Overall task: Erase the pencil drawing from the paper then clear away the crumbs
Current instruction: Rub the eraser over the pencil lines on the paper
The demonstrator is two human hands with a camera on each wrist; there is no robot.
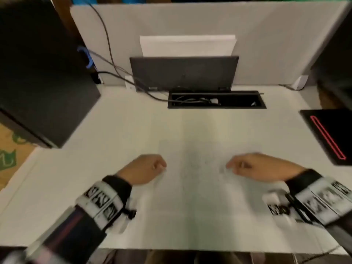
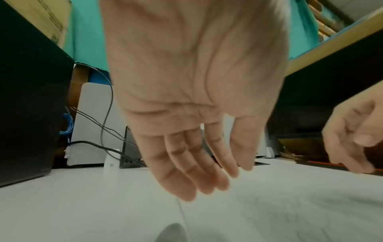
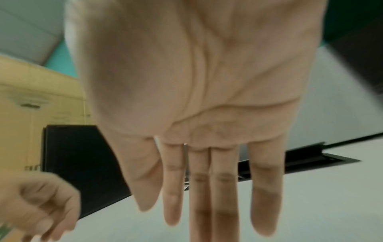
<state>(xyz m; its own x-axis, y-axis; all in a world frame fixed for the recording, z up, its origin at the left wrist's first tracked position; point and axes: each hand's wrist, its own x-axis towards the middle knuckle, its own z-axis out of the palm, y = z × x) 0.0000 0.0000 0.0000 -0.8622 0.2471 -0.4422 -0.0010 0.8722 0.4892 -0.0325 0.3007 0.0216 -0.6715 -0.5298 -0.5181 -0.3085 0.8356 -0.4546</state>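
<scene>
A white sheet of paper lies flat on the white desk, with faint grey pencil marks in its upper middle. My left hand hovers at the sheet's left edge and my right hand at its right side, both with relaxed fingers and holding nothing. The left wrist view shows the left hand with loosely straight fingers just above the paper, and the right hand beyond. The right wrist view shows the right hand with straight fingers and the left hand at lower left.
A black computer tower stands at the left with cables running behind it. A dark panel leans on the grey partition above an open cable slot. A black pad with a red stripe lies at the right.
</scene>
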